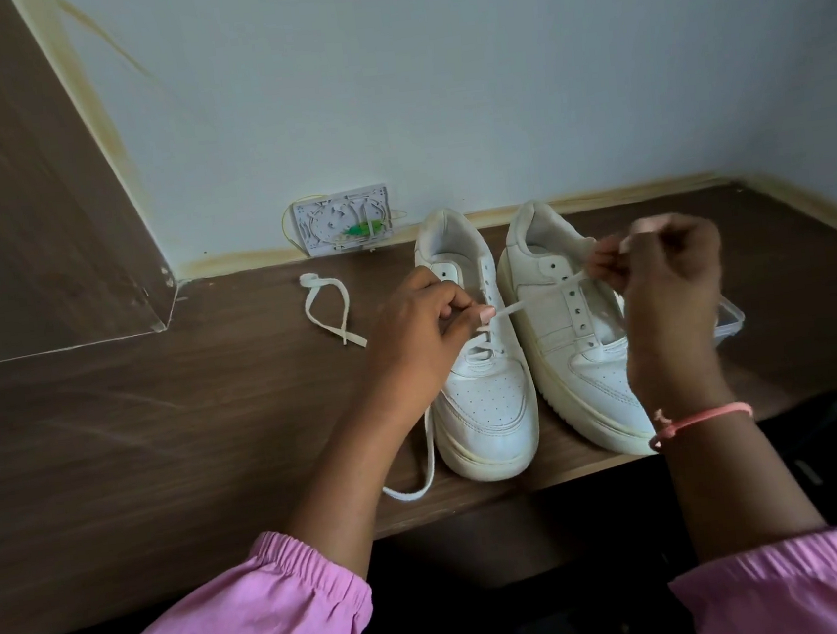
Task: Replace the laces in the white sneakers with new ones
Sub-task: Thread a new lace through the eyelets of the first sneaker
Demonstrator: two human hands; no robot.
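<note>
Sneakers mid-lacing, side by side at the desk's centre, heels toward the wall at 12 o'clock.

On the left sneaker only the lowest eyelets carry lace; its loose end trails off at 7 o'clock. The left hand pinches that lace over the tongue, while the right hand pinches its far end, stretched taut across the unlaced right sneaker. Best keep the flat lace untwisted, feed the tip through the next eyelet, and even both sides before crossing. A spare lace lies at 9 o'clock.

Right hand hides most of clear box; its fingertips blurred.
</note>
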